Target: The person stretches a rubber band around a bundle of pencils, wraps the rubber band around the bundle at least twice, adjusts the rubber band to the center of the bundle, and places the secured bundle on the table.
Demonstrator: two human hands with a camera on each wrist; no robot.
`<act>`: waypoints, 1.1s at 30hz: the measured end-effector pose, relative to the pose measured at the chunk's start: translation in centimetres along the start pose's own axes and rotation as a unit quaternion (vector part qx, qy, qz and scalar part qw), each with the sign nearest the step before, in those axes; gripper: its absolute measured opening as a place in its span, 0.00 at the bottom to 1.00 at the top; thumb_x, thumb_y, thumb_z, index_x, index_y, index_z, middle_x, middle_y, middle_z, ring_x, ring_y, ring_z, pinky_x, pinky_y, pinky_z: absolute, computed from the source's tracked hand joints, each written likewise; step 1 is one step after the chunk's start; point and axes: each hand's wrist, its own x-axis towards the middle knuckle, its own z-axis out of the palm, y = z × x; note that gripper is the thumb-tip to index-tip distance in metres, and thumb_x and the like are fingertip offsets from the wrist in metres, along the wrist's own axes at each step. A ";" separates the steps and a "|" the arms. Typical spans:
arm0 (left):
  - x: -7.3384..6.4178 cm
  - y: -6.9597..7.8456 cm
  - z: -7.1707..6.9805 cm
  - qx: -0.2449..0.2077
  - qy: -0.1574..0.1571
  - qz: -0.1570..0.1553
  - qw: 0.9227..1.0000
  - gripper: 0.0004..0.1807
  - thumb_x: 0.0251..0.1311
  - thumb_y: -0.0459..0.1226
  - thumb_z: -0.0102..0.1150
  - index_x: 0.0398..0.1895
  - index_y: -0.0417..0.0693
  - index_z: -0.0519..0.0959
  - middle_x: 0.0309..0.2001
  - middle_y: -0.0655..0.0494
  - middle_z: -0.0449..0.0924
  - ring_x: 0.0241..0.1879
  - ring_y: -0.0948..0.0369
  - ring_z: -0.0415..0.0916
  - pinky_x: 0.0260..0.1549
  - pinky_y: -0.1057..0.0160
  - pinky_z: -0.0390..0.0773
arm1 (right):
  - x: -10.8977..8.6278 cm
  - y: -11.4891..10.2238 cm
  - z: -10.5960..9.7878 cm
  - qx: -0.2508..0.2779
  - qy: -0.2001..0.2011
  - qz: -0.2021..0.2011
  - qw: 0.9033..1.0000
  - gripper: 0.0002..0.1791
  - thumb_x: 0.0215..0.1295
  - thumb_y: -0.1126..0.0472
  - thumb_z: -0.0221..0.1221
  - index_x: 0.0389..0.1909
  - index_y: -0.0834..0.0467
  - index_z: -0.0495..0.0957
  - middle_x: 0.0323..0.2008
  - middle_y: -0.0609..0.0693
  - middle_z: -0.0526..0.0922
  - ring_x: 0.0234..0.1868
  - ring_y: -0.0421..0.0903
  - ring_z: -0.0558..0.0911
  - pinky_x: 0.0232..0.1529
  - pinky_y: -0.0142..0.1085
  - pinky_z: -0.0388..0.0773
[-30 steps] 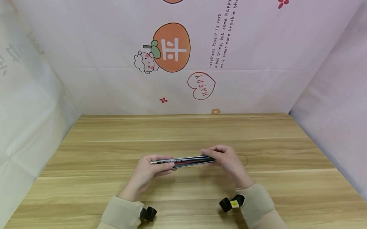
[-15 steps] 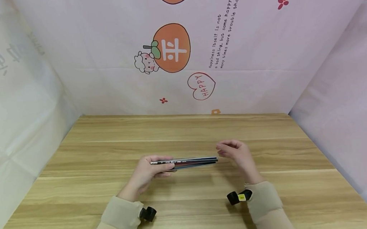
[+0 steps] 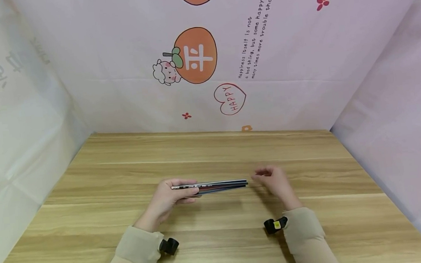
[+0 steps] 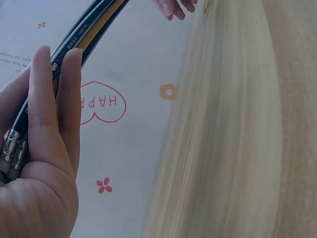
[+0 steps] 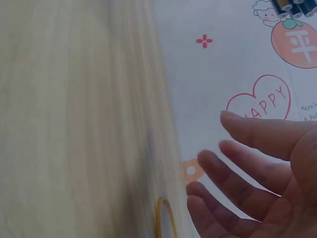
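My left hand (image 3: 166, 197) grips a bundle of dark pencils (image 3: 223, 184) near their eraser ends, above the table. In the left wrist view, the pencils (image 4: 74, 37) show metal ferrules and pale lettering, held between thumb and fingers. Their blunt far ends (image 5: 296, 8) show at the top of the right wrist view. Off those far ends, my right hand (image 3: 275, 183) hovers with loosely bent fingers and nothing in them. Below its fingers a yellow rubber band (image 5: 166, 218) lies on the table, partly cut off by the frame edge.
The wood-grain table (image 3: 219, 238) ends at a white printed cloth (image 3: 130, 96) hanging at the back. More pale cloth (image 3: 400, 133) stands along both sides. Each wrist carries a small black camera (image 3: 169, 246).
My right hand has let go of the far ends of the pencils and moved right, then lowered slightly. My left hand keeps its grip and stays nearly still.
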 end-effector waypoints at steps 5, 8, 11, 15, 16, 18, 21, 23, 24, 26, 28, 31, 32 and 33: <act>0.0 0.1 0.1 0.001 0.003 0.002 1.000 0.24 0.56 0.28 0.68 0.54 0.23 0.77 0.42 0.45 0.86 0.37 0.59 0.87 0.40 0.63 0.89 | 0.0 0.5 0.1 -0.050 0.001 -0.010 0.999 0.15 0.66 0.61 0.64 0.47 0.67 0.82 0.46 0.62 0.85 0.46 0.55 0.82 0.43 0.41 0.83; 0.0 0.1 0.1 0.000 0.004 0.001 1.000 0.23 0.56 0.28 0.68 0.54 0.23 0.77 0.42 0.45 0.86 0.37 0.59 0.87 0.40 0.64 0.89 | 0.0 0.8 0.2 -0.066 -0.004 0.003 0.998 0.14 0.64 0.62 0.65 0.46 0.67 0.83 0.44 0.61 0.85 0.44 0.54 0.83 0.41 0.41 0.84; -0.1 0.1 0.1 0.000 0.004 -0.001 1.000 0.23 0.56 0.28 0.68 0.54 0.23 0.77 0.42 0.45 0.86 0.37 0.60 0.87 0.40 0.64 0.89 | 0.0 1.0 0.2 -0.075 -0.012 0.023 0.997 0.13 0.61 0.64 0.67 0.45 0.66 0.82 0.44 0.61 0.85 0.41 0.51 0.83 0.36 0.38 0.83; -0.2 0.1 0.1 -0.001 0.003 -0.003 1.000 0.23 0.57 0.28 0.68 0.55 0.23 0.77 0.43 0.44 0.86 0.37 0.59 0.87 0.40 0.64 0.89 | 0.1 1.3 0.1 -0.075 -0.020 0.037 0.996 0.16 0.58 0.67 0.68 0.47 0.67 0.81 0.45 0.63 0.83 0.37 0.50 0.82 0.32 0.35 0.83; -0.2 0.1 0.1 0.000 0.002 -0.003 1.000 0.23 0.57 0.28 0.68 0.55 0.23 0.76 0.43 0.44 0.86 0.37 0.59 0.87 0.40 0.64 0.89 | 0.1 1.3 0.0 -0.076 -0.019 0.039 0.996 0.17 0.58 0.68 0.68 0.49 0.67 0.80 0.45 0.63 0.83 0.37 0.50 0.82 0.32 0.36 0.83; -0.2 0.1 0.0 0.000 0.002 -0.004 1.000 0.23 0.57 0.28 0.68 0.55 0.23 0.76 0.43 0.44 0.86 0.37 0.59 0.87 0.40 0.64 0.89 | 0.1 1.4 -0.2 -0.086 -0.015 0.041 0.995 0.18 0.57 0.69 0.67 0.49 0.68 0.80 0.44 0.63 0.82 0.37 0.50 0.81 0.33 0.37 0.82; -0.3 0.2 0.0 0.000 0.003 -0.004 1.000 0.23 0.57 0.28 0.68 0.55 0.23 0.77 0.44 0.44 0.86 0.37 0.59 0.87 0.40 0.65 0.89 | 0.1 1.4 -0.6 -0.098 -0.013 0.055 0.994 0.15 0.58 0.70 0.66 0.47 0.67 0.80 0.41 0.60 0.82 0.38 0.50 0.79 0.35 0.38 0.80; -0.2 0.1 0.0 -0.001 0.003 -0.003 1.000 0.23 0.57 0.28 0.68 0.54 0.24 0.77 0.44 0.44 0.86 0.37 0.59 0.87 0.40 0.65 0.89 | 0.0 1.4 -0.8 -0.106 -0.018 0.061 0.992 0.11 0.60 0.70 0.65 0.43 0.66 0.82 0.39 0.59 0.83 0.38 0.50 0.78 0.36 0.39 0.79; -0.2 0.1 0.0 -0.001 0.003 -0.003 1.000 0.23 0.57 0.28 0.68 0.54 0.24 0.77 0.44 0.44 0.86 0.37 0.59 0.87 0.40 0.65 0.89 | -0.1 1.3 -0.8 -0.111 -0.023 0.063 0.992 0.09 0.60 0.70 0.64 0.42 0.66 0.82 0.39 0.59 0.83 0.38 0.50 0.78 0.36 0.39 0.79; -0.2 0.1 0.0 -0.002 0.003 -0.002 1.000 0.23 0.57 0.28 0.68 0.54 0.23 0.77 0.44 0.44 0.85 0.37 0.59 0.87 0.40 0.65 0.89 | -0.1 1.2 -0.9 -0.124 -0.032 0.062 0.990 0.06 0.62 0.70 0.62 0.39 0.65 0.83 0.40 0.59 0.84 0.38 0.50 0.78 0.35 0.39 0.79; -0.1 0.1 0.0 -0.001 0.003 -0.003 1.000 0.23 0.57 0.28 0.68 0.54 0.23 0.77 0.44 0.44 0.85 0.37 0.59 0.87 0.40 0.64 0.89 | -0.1 1.1 -0.8 -0.136 -0.039 0.061 0.988 0.05 0.63 0.70 0.61 0.37 0.64 0.84 0.40 0.59 0.84 0.38 0.50 0.78 0.35 0.38 0.79; -0.1 0.0 -0.1 -0.003 0.004 -0.004 1.000 0.24 0.57 0.28 0.68 0.55 0.23 0.76 0.44 0.44 0.85 0.37 0.59 0.87 0.40 0.64 0.89 | -0.1 1.0 -0.6 -0.145 -0.044 0.059 0.987 0.05 0.65 0.70 0.59 0.37 0.63 0.83 0.40 0.59 0.84 0.37 0.50 0.78 0.35 0.38 0.79; 0.0 0.0 -0.1 -0.003 0.005 -0.004 1.000 0.24 0.57 0.28 0.68 0.55 0.23 0.76 0.44 0.44 0.85 0.37 0.59 0.87 0.40 0.64 0.89 | -0.1 1.0 -0.6 -0.149 -0.044 0.058 0.986 0.05 0.65 0.70 0.59 0.37 0.63 0.83 0.40 0.59 0.84 0.37 0.50 0.78 0.36 0.38 0.78; 0.0 0.0 -0.1 -0.003 0.005 -0.004 1.000 0.24 0.57 0.28 0.68 0.55 0.23 0.76 0.44 0.43 0.85 0.37 0.59 0.87 0.39 0.64 0.89 | -0.1 1.0 -0.5 -0.150 -0.045 0.059 0.986 0.06 0.66 0.70 0.58 0.37 0.63 0.83 0.40 0.59 0.84 0.37 0.50 0.78 0.37 0.38 0.78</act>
